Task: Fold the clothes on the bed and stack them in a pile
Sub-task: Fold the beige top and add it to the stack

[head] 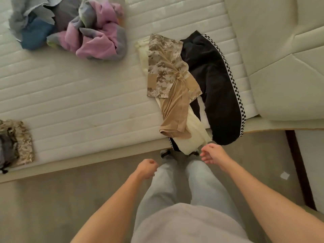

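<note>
Nearby, crumpled pink heap (98, 37), folded camouflage stack (19, 142), paper scrap (284, 175) on floor

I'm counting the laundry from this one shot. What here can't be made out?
- Folded pile, head view: cut off by the left edge, so its count is unclear.
- Crumpled heap: cut by the top edge, garments tangled together.
- Cream garment: mostly covered by the camouflage shirt.
- Black trousers: one part hidden under the shirt.
- Left hand: fingers curled away, inside unseen.
</note>
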